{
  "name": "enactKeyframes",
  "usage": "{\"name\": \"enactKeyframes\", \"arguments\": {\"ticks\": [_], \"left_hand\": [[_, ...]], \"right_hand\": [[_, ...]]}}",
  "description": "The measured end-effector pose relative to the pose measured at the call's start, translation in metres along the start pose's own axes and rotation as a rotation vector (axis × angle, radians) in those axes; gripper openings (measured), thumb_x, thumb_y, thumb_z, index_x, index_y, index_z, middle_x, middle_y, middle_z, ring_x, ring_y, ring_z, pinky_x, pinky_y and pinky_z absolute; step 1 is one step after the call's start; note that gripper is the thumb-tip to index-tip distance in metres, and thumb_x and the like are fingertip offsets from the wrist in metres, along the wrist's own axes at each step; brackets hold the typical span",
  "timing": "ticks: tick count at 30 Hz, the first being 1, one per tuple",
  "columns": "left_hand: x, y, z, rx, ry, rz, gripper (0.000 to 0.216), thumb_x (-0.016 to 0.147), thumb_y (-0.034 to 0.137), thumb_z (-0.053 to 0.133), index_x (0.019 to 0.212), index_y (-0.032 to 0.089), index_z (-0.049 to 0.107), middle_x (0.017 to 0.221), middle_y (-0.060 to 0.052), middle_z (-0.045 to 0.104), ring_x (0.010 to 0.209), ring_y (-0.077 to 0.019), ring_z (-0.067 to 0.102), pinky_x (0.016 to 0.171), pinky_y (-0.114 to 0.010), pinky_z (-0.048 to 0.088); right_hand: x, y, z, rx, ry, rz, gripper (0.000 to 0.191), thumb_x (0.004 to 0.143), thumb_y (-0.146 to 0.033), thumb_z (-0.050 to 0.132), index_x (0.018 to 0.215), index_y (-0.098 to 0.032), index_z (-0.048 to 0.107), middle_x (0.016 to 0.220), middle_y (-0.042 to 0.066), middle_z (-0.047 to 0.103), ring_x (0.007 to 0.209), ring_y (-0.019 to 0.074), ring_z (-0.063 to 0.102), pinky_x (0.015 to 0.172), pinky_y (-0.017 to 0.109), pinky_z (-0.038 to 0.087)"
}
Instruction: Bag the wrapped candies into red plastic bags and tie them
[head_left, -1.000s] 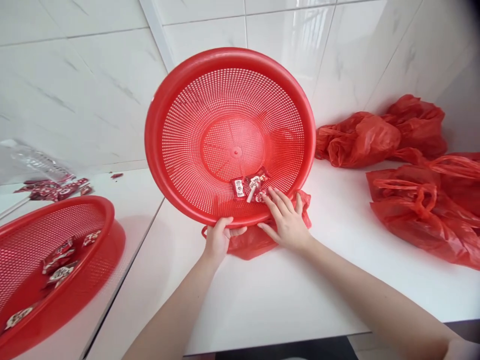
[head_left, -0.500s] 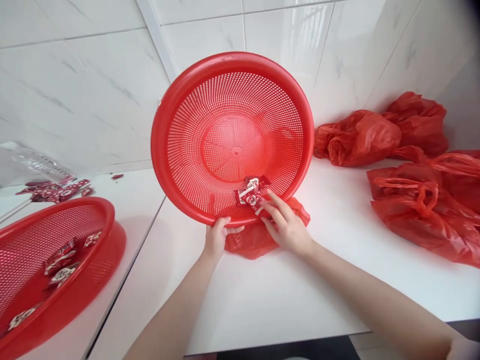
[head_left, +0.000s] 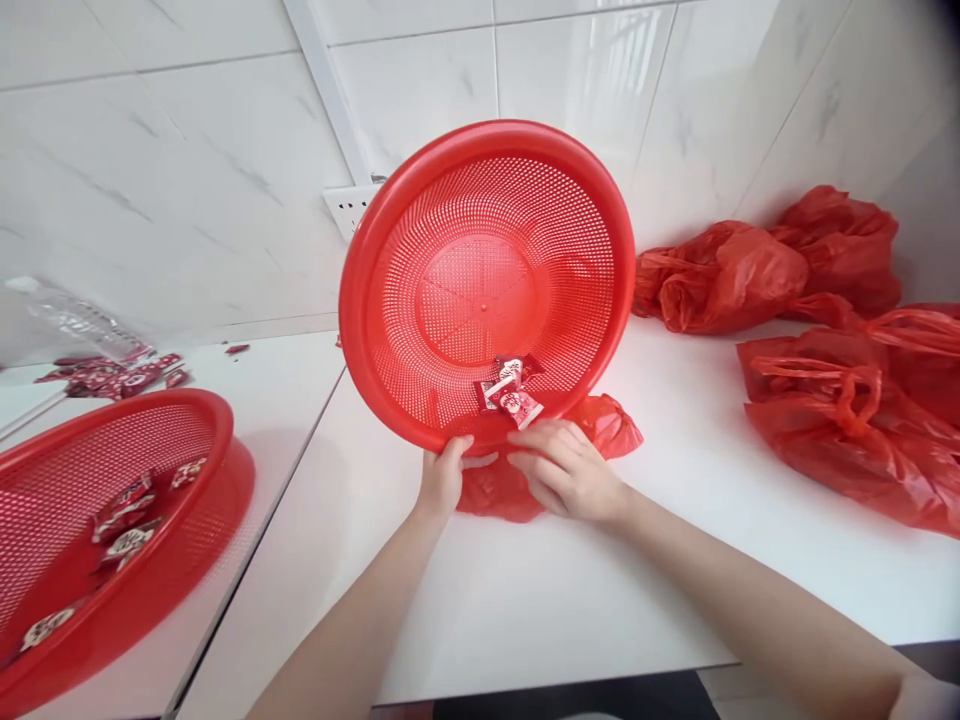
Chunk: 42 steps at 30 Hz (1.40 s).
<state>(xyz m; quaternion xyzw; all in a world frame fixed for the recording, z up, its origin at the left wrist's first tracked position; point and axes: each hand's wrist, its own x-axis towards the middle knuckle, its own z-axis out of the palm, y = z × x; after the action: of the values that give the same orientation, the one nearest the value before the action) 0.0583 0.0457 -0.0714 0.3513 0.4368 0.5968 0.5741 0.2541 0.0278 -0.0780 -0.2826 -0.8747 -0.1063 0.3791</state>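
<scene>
A round red plastic colander (head_left: 480, 300) is tipped on its side, its mouth facing me. Several wrapped candies (head_left: 516, 390) in red and white wrappers rest inside, near its lower edge. My left hand (head_left: 444, 478) grips the bottom rim, thumb on top. Close to its right, my right hand (head_left: 574, 470) has curled fingers at the rim; whether they pinch the rim or the bag is hidden. Below the rim, a red plastic bag (head_left: 499, 495) lies on the counter, partly covered by both hands and the colander.
Another red colander (head_left: 214, 425) with several candies stands at the left. Behind it are a clear plastic bottle (head_left: 79, 320) and red wrapped sweets (head_left: 127, 378). Filled red bags (head_left: 840, 410) sit at the right. A wall socket (head_left: 349, 208) shows behind the tipped colander.
The colander has shifted right and turned slightly, uncovering the wall socket. My right fingers have drawn back from the candies to the rim, curling in. The candies stay inside the colander.
</scene>
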Motion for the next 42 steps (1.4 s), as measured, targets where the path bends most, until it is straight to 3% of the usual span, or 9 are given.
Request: {"name": "enactKeyframes", "arguments": {"ticks": [4, 10, 16, 21, 28, 33, 36, 39, 42], "left_hand": [[0.002, 0.003, -0.002, -0.015, -0.071, -0.068, 0.041, 0.062, 0.019, 0.068, 0.103, 0.014, 0.064, 0.101, -0.01, 0.07, 0.096, -0.0317, 0.067, 0.068, -0.041, 0.061], [0.008, 0.005, -0.008, -0.031, -0.013, 0.0, 0.045, 0.063, 0.018, 0.066, 0.108, 0.015, 0.06, 0.103, -0.009, 0.069, 0.095, -0.0308, 0.067, 0.068, -0.042, 0.061], [0.017, 0.024, -0.014, -0.08, 0.087, 0.119, 0.035, 0.062, 0.016, 0.065, 0.096, 0.019, 0.06, 0.094, -0.004, 0.066, 0.093, -0.0254, 0.065, 0.069, -0.04, 0.06], [0.024, 0.032, -0.021, -0.095, 0.161, 0.104, 0.019, 0.06, 0.017, 0.064, 0.078, 0.016, 0.057, 0.082, -0.002, 0.062, 0.078, -0.0188, 0.063, 0.062, -0.033, 0.059], [0.018, 0.029, -0.016, -0.083, 0.078, 0.122, 0.037, 0.063, 0.017, 0.064, 0.099, 0.02, 0.059, 0.092, -0.003, 0.066, 0.089, -0.0237, 0.066, 0.065, -0.035, 0.06], [0.01, 0.017, -0.011, 0.006, -0.005, 0.037, 0.042, 0.061, 0.021, 0.067, 0.103, 0.015, 0.061, 0.093, -0.007, 0.07, 0.09, -0.0284, 0.067, 0.063, -0.038, 0.061], [0.003, 0.005, -0.007, 0.051, -0.071, -0.065, 0.038, 0.06, 0.026, 0.067, 0.094, 0.011, 0.064, 0.088, -0.01, 0.071, 0.081, -0.03, 0.069, 0.057, -0.038, 0.06], [-0.006, -0.003, -0.001, 0.087, -0.139, -0.124, 0.035, 0.06, 0.028, 0.067, 0.089, 0.009, 0.065, 0.086, -0.012, 0.072, 0.076, -0.03, 0.07, 0.053, -0.036, 0.059], [-0.01, -0.005, 0.002, 0.104, -0.123, -0.135, 0.034, 0.059, 0.028, 0.067, 0.087, 0.009, 0.065, 0.086, -0.011, 0.072, 0.075, -0.0297, 0.07, 0.051, -0.035, 0.058]], "right_hand": [[0.003, 0.008, 0.006, -0.063, -0.143, 0.231, 0.073, 0.084, -0.055, 0.056, 0.141, -0.012, 0.041, 0.15, 0.021, 0.033, 0.137, 0.0367, 0.032, 0.11, 0.063, 0.023], [-0.005, 0.022, 0.008, 0.109, -0.111, 0.133, 0.037, 0.09, -0.012, 0.046, 0.124, -0.019, 0.058, 0.111, 0.008, 0.068, 0.102, 0.0208, 0.062, 0.092, 0.039, 0.05], [-0.004, 0.013, 0.01, 0.236, -0.104, 0.019, 0.042, 0.088, -0.008, 0.045, 0.127, -0.019, 0.055, 0.11, 0.006, 0.069, 0.097, 0.019, 0.064, 0.087, 0.035, 0.054], [-0.01, 0.015, 0.023, 0.194, -0.186, 0.262, 0.05, 0.081, -0.002, 0.045, 0.126, -0.021, 0.056, 0.122, 0.007, 0.063, 0.109, 0.0204, 0.061, 0.088, 0.035, 0.055], [-0.006, 0.013, 0.015, 0.114, -0.025, 0.178, 0.041, 0.08, 0.0, 0.041, 0.112, -0.019, 0.061, 0.125, 0.009, 0.062, 0.109, 0.0199, 0.058, 0.093, 0.038, 0.05], [0.001, 0.005, 0.004, -0.038, 0.078, 0.129, 0.033, 0.089, -0.014, 0.047, 0.12, -0.017, 0.056, 0.138, 0.014, 0.052, 0.128, 0.0242, 0.046, 0.109, 0.049, 0.035], [0.003, 0.002, 0.004, -0.164, -0.042, 0.265, 0.057, 0.091, -0.043, 0.05, 0.139, -0.012, 0.041, 0.151, 0.019, 0.033, 0.138, 0.032, 0.032, 0.113, 0.058, 0.02], [0.001, 0.004, 0.009, -0.248, -0.154, 0.463, 0.084, 0.085, -0.066, 0.045, 0.146, -0.01, 0.031, 0.151, 0.022, 0.03, 0.134, 0.038, 0.035, 0.109, 0.061, 0.023], [-0.001, 0.007, 0.012, -0.208, -0.259, 0.484, 0.078, 0.087, -0.068, 0.04, 0.145, -0.015, 0.037, 0.143, 0.019, 0.045, 0.125, 0.0357, 0.045, 0.102, 0.054, 0.035]]}}
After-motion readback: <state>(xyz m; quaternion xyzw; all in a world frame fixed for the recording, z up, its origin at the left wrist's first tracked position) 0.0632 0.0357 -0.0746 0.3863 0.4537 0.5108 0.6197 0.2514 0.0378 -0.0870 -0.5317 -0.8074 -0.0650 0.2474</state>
